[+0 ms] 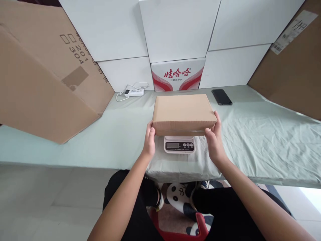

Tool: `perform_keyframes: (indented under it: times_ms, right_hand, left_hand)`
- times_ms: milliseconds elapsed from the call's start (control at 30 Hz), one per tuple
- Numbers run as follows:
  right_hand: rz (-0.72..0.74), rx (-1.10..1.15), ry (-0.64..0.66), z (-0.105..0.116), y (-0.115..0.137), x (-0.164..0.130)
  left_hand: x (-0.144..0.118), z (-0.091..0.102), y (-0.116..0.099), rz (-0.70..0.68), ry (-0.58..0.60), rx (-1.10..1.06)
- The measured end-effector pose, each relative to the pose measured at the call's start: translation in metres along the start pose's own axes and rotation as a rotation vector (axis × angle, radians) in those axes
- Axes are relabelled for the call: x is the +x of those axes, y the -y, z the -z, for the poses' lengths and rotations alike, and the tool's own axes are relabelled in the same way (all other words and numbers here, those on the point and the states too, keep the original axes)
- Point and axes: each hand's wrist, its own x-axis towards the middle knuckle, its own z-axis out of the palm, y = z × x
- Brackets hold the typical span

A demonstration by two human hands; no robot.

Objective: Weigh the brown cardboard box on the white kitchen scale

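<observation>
A flat brown box (184, 113) sits on a small white scale (179, 144) near the front edge of the worktop (250, 140), which is covered with a pale green cloth. The box hides most of the scale; only the near strip with its display and buttons shows below the box's near edge.

The left hand (149, 140) presses flat against the box's near left corner, fingers together and pointing away, thumb up along the side. The right hand (214, 139) meets the near right corner the same way, fingers wrapped loosely round the edge and thumb on top of the corner. Both hands clasp the box between them; whether they bear its weight or it rests fully on the scale cannot be told.

At the far edge of the worktop, a white carton with red print (178, 75) stands just behind the box. Plain white cartons (175, 30) are stacked around and above it. A white power strip (134, 92) with a coiled cord lies to the far left, and a dark phone (221, 97) lies face up to the far right, well apart from the box. A large cardboard sheet (45, 77) leans in on the left, another (296, 67) on the right.

Below the worktop, the person's dark-clad legs show, above a panda-patterned mat (179, 197).
</observation>
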Motion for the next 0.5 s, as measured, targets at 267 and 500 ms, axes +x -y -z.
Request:
perform_keyframes:
  times_ms: [267, 500]
  right_hand:
    - [0.025, -0.035, 0.009, 0.0003, 0.0009, 0.0033]
    - [-0.005, 0.008, 0.007, 0.0001, 0.0058, 0.0021]
  left_hand:
    - [0.0018, 0.0001, 0.0004, 0.008, -0.01, 0.016]
    - [0.0026, -0.0008, -0.0008, -0.014, -0.007, 0.011]
